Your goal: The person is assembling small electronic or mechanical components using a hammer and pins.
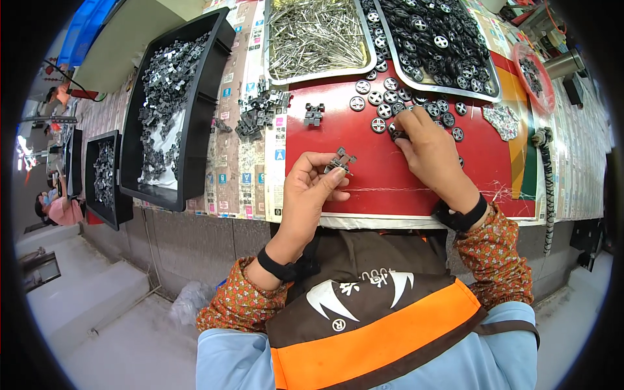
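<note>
On red mat [390, 175]: left hand [311, 188] pinches grey bracket [340, 161] above it; right hand [426, 146] closes fingertips on black wheel [398, 134]. Best keep bracket level, pick one wheel only.

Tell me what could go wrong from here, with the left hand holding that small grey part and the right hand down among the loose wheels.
1. The left hand pinches the small grey frame part only at its fingertips, above the red mat; it could slip.
2. The right hand covers some loose black wheels; a sweep might scatter them toward the mat's edge.
3. The tray of metal pins sits close behind; a hurried reach might knock it.
</note>
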Motion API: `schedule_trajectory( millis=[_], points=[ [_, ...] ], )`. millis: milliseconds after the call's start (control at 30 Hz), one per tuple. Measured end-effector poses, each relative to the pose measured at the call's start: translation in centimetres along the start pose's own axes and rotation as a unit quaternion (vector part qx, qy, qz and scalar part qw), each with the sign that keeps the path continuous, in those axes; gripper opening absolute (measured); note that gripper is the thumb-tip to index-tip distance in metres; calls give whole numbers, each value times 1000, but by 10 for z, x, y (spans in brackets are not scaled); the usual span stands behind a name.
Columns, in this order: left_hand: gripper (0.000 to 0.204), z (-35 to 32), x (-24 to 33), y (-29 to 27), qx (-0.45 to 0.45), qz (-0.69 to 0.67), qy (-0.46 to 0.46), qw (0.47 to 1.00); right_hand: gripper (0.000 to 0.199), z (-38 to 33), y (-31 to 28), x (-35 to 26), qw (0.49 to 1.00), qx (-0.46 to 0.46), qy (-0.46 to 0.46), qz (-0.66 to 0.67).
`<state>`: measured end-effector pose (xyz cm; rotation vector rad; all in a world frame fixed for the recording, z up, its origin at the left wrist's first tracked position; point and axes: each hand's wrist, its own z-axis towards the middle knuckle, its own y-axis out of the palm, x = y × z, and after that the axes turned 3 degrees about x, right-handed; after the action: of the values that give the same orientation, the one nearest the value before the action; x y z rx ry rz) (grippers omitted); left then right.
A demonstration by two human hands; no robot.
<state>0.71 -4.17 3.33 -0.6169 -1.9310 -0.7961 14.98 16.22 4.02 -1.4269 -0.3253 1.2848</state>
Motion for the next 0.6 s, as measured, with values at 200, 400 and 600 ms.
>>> schedule_trajectory(
  millis=[200, 400, 600],
  points=[
    [19, -1, -5, -2, 6, 2, -12, 1000, 16, -4, -7, 2, 998, -41, 12, 52],
    [22, 7, -12, 5, -7, 4, 2, 1000, 15, -28, 5, -19, 996, -48, -43, 62],
    [22, 16, -17, 18, -3, 136, 64, 989, 14, -37, -5, -15, 991, -47, 26, 122]
  ],
)
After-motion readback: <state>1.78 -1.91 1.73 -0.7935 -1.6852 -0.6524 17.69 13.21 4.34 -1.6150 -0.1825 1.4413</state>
